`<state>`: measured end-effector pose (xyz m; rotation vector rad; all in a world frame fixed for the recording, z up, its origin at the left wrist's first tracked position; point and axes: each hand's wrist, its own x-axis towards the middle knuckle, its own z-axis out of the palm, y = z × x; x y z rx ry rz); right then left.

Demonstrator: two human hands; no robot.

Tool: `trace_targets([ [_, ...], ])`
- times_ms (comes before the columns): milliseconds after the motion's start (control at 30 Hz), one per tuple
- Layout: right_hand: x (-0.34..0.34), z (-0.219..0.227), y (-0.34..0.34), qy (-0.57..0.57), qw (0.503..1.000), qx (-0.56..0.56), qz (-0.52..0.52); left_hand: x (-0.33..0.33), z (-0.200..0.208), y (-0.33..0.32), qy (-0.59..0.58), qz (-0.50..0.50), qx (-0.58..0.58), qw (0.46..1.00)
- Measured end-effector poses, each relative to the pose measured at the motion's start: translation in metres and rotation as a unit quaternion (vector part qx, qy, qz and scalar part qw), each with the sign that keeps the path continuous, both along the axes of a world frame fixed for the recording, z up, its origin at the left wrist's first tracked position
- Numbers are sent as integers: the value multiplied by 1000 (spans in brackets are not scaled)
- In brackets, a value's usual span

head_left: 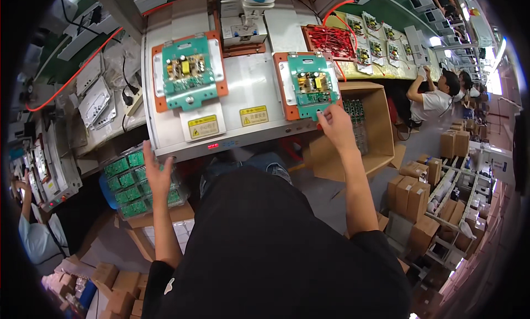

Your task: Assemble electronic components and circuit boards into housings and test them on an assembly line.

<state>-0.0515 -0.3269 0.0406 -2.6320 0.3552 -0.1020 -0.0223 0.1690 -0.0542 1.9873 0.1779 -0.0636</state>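
My left hand (157,173) is open, fingers spread and empty, at the front left corner of the machine table. Beneath it are clear trays of green circuit boards (128,181). My right hand (337,127) has its fingers bent together at the near edge of the right-hand fixture (317,110), a teal plate on an orange base. What its fingertips grip is hidden. A populated circuit board (313,84) lies in that fixture. The left-hand fixture (190,94) holds a similar board (186,68).
A press head (258,1) stands between the fixtures. A red bin of red leads (331,42) sits behind the right fixture. An open carton (381,126) with boards is beside my right arm. Power strip and cables (132,95) lie left. A co-worker (439,95) sits far right.
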Motion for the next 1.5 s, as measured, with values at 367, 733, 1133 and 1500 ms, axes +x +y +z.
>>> trace_targets([
  [367, 12, 10, 16, -76, 968, -58, 233, 1, 90, -116, -193, 133, -10, 972],
  [733, 289, 40, -9, -385, 893, -12, 234, -22, 117, -210, -137, 26, 27, 990],
  [1133, 204, -33, 18, 14, 893, -172, 415, -44, 120, -209, -7, 40, -118, 992],
  [1500, 135, 69, 41, -179, 929, -36, 322, -31, 99, -222, 118, -113, -405, 899],
])
